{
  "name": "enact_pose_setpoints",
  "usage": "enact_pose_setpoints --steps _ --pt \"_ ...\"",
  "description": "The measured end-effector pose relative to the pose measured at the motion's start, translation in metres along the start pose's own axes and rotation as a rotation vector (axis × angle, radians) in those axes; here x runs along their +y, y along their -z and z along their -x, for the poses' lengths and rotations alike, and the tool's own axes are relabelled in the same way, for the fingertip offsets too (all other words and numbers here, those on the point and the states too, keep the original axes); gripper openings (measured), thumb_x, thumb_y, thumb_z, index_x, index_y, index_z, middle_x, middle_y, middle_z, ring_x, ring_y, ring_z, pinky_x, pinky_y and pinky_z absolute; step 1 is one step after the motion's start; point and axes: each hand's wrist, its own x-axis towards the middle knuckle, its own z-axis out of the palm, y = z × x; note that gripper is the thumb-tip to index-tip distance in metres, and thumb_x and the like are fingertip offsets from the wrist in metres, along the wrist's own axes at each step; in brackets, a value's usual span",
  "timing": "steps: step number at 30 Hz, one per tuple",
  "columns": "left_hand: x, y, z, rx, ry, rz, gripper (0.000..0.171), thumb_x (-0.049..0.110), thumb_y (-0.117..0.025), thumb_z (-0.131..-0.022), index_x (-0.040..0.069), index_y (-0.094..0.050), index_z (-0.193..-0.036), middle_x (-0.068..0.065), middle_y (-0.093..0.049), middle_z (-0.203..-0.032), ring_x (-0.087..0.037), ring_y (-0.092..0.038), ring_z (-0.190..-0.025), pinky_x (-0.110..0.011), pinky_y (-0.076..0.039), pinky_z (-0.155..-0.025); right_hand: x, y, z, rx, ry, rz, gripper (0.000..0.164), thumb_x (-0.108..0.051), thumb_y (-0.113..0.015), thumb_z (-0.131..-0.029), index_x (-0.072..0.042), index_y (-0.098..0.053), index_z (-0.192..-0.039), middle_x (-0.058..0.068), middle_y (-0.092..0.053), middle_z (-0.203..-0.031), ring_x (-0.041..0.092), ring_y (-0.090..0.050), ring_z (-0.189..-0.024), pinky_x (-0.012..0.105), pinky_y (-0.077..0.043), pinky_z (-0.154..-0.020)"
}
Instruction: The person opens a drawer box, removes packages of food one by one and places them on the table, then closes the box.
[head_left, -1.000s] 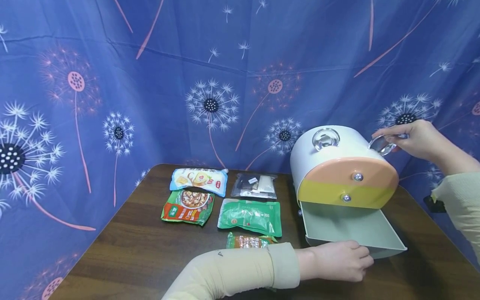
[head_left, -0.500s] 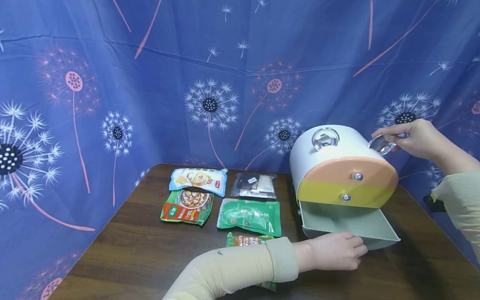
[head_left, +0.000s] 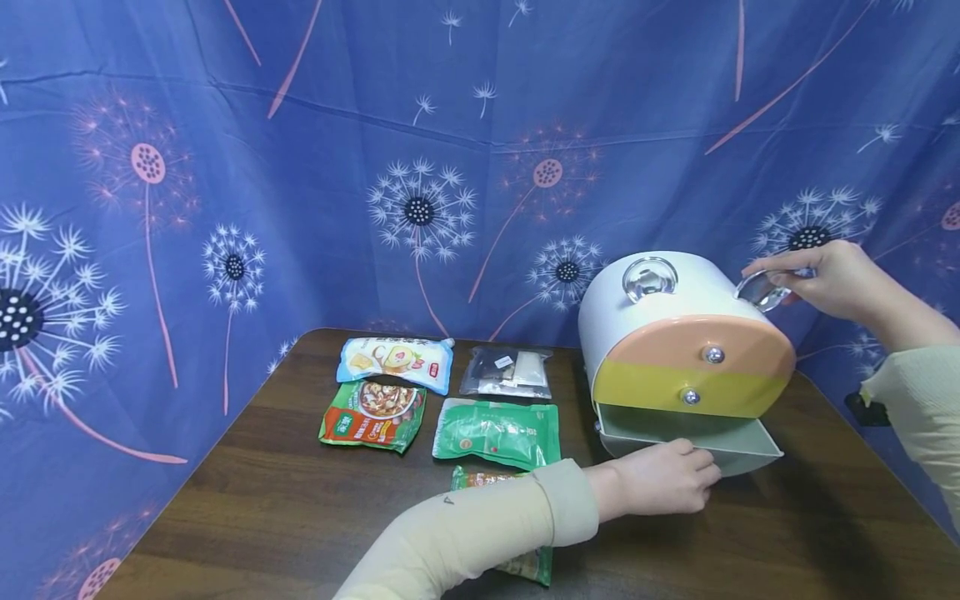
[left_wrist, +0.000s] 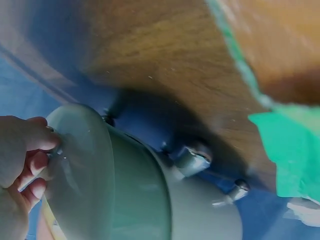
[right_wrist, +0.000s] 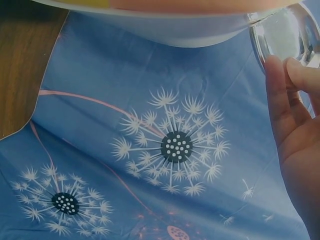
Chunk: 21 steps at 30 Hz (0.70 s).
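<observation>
A small rounded drawer box point(head_left: 622, 317) with a white shell stands at the right of the table in the head view. Its lowest drawer point(head_left: 750, 460), grey-green, is partly pulled out. My left hand point(head_left: 667, 479) is at that drawer's front; in the left wrist view its curled fingers point(left_wrist: 37, 162) pinch a small shiny knob point(left_wrist: 57, 149), mostly covered by them. My right hand point(head_left: 840, 279) grips the round silver ear-shaped piece point(head_left: 763, 292) at the box's upper right between thumb and fingers. The orange drawer point(head_left: 660, 337) and yellow drawer point(head_left: 637, 387) above are closed.
Left of the box lie a blue-white packet point(head_left: 395, 362), a red-green food packet point(head_left: 371, 415), a clear packet point(head_left: 506, 372) and a green packet point(head_left: 497, 432). Another packet point(head_left: 532, 565) is partly under my left sleeve. A blue dandelion-print cloth point(head_left: 480, 125) hangs behind the table.
The lowest drawer has slid inward, toward the box, with my left hand moving along on its front. My right hand has stayed on the silver piece.
</observation>
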Motion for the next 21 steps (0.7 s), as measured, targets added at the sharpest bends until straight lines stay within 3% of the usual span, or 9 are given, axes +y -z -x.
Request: enact_pose_setpoints --steps 6,13,21 --pt "-0.007 -0.012 -0.001 -0.010 0.006 0.000 0.042 0.012 -0.033 -0.100 0.034 -0.067 -0.112 0.013 -0.058 -0.113 -0.007 -0.052 -0.102 -0.022 -0.039 -0.077 -0.001 0.000 0.000 -0.003 0.009 -0.005 0.027 -0.018 -0.054 -0.095 -0.020 -0.067 -0.119 0.031 -0.063 -0.105 0.033 -0.066 -0.071 0.032 -0.033 -0.039" --pt "-0.014 -0.025 -0.003 -0.011 -0.003 0.007 0.043 0.010 -0.031 -0.100 0.030 -0.065 -0.117 0.010 -0.058 -0.115 -0.010 -0.051 -0.106 -0.022 -0.039 -0.080 -0.002 0.002 -0.003 -0.029 -0.001 -0.008 0.027 -0.020 -0.054 -0.095 -0.017 -0.066 -0.119 0.031 -0.061 -0.111 0.037 -0.066 -0.076 0.034 -0.042 -0.051" --pt "-0.021 -0.034 -0.004 -0.052 -0.014 -0.001 0.038 0.013 -0.034 -0.102 0.030 -0.062 -0.121 0.010 -0.056 -0.120 -0.011 -0.050 -0.111 -0.022 -0.038 -0.083 -0.001 -0.001 -0.004 -0.020 0.020 0.002 0.026 -0.014 -0.053 -0.096 -0.011 -0.066 -0.119 0.029 -0.065 -0.103 0.036 -0.066 -0.072 0.032 -0.040 -0.045"
